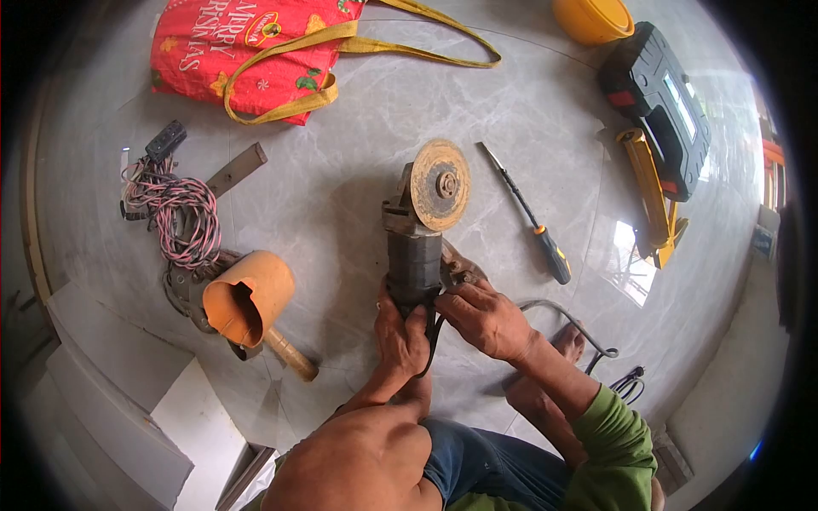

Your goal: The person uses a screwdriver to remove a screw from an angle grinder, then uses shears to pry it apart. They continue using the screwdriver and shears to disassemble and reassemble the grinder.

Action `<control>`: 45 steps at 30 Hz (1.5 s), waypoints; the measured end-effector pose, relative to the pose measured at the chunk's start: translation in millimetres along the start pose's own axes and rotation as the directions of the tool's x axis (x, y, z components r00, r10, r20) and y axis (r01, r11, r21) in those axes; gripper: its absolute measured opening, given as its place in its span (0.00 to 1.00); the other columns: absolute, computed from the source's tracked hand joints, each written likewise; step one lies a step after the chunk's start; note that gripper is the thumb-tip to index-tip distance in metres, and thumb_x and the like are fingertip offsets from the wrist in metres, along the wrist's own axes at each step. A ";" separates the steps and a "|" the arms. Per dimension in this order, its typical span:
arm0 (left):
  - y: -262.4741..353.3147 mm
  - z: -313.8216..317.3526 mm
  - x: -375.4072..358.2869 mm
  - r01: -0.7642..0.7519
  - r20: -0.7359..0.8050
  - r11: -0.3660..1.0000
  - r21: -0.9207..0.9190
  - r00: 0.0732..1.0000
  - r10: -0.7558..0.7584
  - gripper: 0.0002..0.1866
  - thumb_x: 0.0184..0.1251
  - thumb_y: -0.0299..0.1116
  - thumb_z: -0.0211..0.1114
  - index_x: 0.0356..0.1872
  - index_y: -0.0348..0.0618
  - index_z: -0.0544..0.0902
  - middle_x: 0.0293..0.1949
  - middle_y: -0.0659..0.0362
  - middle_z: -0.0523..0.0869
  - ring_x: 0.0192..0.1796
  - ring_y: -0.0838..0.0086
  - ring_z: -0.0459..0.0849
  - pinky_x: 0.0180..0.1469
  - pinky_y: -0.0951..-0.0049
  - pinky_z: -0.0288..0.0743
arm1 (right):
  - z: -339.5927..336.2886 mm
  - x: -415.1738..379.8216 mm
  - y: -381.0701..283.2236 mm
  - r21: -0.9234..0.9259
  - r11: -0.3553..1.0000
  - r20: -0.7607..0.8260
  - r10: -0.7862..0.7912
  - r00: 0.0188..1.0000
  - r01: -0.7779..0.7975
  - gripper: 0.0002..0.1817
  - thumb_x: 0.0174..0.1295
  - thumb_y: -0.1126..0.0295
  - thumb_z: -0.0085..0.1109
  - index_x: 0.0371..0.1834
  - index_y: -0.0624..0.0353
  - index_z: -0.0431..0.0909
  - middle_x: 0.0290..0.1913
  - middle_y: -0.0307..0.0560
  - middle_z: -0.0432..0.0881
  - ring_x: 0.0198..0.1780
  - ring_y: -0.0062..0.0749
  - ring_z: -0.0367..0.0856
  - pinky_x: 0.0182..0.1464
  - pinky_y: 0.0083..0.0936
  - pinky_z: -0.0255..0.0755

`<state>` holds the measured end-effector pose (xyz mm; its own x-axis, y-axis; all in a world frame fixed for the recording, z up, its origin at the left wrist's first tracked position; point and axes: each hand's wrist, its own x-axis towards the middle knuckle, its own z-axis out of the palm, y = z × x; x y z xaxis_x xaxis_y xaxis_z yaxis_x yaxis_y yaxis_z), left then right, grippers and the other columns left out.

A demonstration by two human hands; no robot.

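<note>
An angle grinder (414, 260) with a worn, rusty-tan disc (440, 186) points away from me, disc end at the top. My left hand (400, 336) is closed around the rear of its dark body. At the same rear end, the fingers of my right hand (486, 317) are pinched together beside the black power cord (433, 347). What lies between those fingertips is hidden. Behind the right hand, a brownish metal part (463, 269) partly shows. To the right, a screwdriver (530, 217) with a black and yellow handle lies on the tiles.
Left lie a pink-and-black cable bundle (186, 220), a broken orange dipper (271, 289) and a flat bar (237, 170). Farther off are a red bag (247, 51), a yellow bowl (594, 19), a black tool case (660, 102) and a yellow tool (649, 187). White boards (128, 383) lean lower left.
</note>
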<state>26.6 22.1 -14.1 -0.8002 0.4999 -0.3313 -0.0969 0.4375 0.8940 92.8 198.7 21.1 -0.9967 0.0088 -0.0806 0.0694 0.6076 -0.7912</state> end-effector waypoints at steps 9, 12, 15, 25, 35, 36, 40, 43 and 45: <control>0.8 -3.4 -1.2 0.067 0.055 0.997 0.023 0.996 -0.068 0.38 0.70 0.40 0.53 0.74 0.26 0.54 0.57 0.32 0.78 0.53 0.41 0.82 0.58 0.49 0.74 | 5.8 1.9 -17.5 0.203 0.954 -0.115 0.248 0.962 -0.221 0.08 0.63 0.75 0.68 0.44 0.60 0.83 0.35 0.51 0.83 0.37 0.50 0.86 0.35 0.38 0.80; -0.3 -2.1 -1.6 0.067 0.042 0.997 0.027 0.997 -0.068 0.38 0.70 0.40 0.52 0.74 0.26 0.54 0.57 0.31 0.78 0.54 0.39 0.82 0.58 0.49 0.74 | 4.2 3.7 -16.7 0.252 0.933 -0.089 0.288 0.953 -0.258 0.07 0.63 0.75 0.68 0.42 0.61 0.82 0.34 0.52 0.84 0.36 0.50 0.86 0.36 0.37 0.80; -4.3 -1.8 -2.7 0.020 0.022 0.998 0.053 1.000 -0.022 0.38 0.70 0.40 0.52 0.75 0.26 0.54 0.56 0.31 0.79 0.54 0.39 0.82 0.58 0.49 0.74 | 1.5 6.4 -15.3 0.258 0.934 -0.073 0.275 0.959 -0.248 0.06 0.63 0.75 0.68 0.41 0.62 0.82 0.34 0.53 0.84 0.37 0.51 0.86 0.37 0.37 0.79; -6.6 -2.1 -2.9 0.035 0.032 0.999 0.027 0.999 -0.036 0.38 0.69 0.40 0.53 0.75 0.26 0.55 0.56 0.31 0.79 0.53 0.38 0.82 0.57 0.49 0.74 | 0.4 9.8 -16.3 0.314 0.917 -0.074 0.284 0.956 -0.248 0.06 0.61 0.76 0.67 0.40 0.63 0.83 0.34 0.54 0.85 0.37 0.51 0.87 0.39 0.36 0.80; 0.6 -3.3 -2.3 0.043 0.024 0.997 0.059 0.999 -0.044 0.37 0.71 0.41 0.53 0.74 0.28 0.55 0.55 0.32 0.79 0.53 0.40 0.82 0.57 0.49 0.75 | 20.6 3.8 -31.3 0.381 0.833 -0.197 0.497 0.845 -0.401 0.06 0.61 0.74 0.69 0.39 0.63 0.84 0.30 0.51 0.86 0.31 0.36 0.87 0.34 0.30 0.79; 1.3 -3.3 -2.2 0.040 0.023 0.996 0.074 0.999 -0.042 0.37 0.72 0.42 0.53 0.74 0.28 0.56 0.55 0.32 0.79 0.54 0.40 0.82 0.57 0.50 0.75 | 24.1 3.0 -32.8 0.391 0.824 -0.225 0.518 0.825 -0.411 0.06 0.63 0.74 0.69 0.39 0.63 0.84 0.29 0.50 0.86 0.30 0.33 0.86 0.34 0.28 0.78; -7.8 -1.4 -2.8 0.065 0.032 0.998 -0.018 0.997 -0.064 0.37 0.73 0.43 0.53 0.73 0.26 0.57 0.53 0.32 0.80 0.50 0.41 0.83 0.55 0.50 0.76 | 39.4 -0.3 -46.8 0.531 0.650 -0.169 0.710 0.684 -0.543 0.07 0.65 0.72 0.68 0.38 0.65 0.83 0.27 0.48 0.86 0.29 0.26 0.84 0.34 0.25 0.77; -10.0 -4.4 -3.6 0.089 0.068 0.996 0.008 0.994 -0.090 0.37 0.73 0.43 0.53 0.72 0.25 0.57 0.51 0.33 0.81 0.47 0.42 0.84 0.51 0.50 0.77 | 42.8 1.9 -53.4 0.710 0.512 -0.150 0.781 0.606 -0.483 0.08 0.67 0.71 0.67 0.37 0.67 0.82 0.27 0.45 0.86 0.29 0.22 0.83 0.34 0.23 0.77; -8.1 -3.5 -2.3 0.053 0.047 0.999 0.002 0.998 -0.053 0.36 0.73 0.43 0.53 0.72 0.23 0.58 0.49 0.34 0.82 0.44 0.43 0.84 0.48 0.49 0.77 | 36.4 5.4 -55.3 0.675 0.548 -0.170 0.767 0.618 -0.494 0.08 0.66 0.72 0.66 0.36 0.68 0.83 0.26 0.50 0.86 0.28 0.25 0.83 0.33 0.26 0.76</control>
<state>27.1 14.7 -19.6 -0.7655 0.5103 -0.3919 -0.1382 0.4645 0.8747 85.1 136.3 42.3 -0.5702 0.6070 -0.5536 0.5587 -0.2075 -0.8030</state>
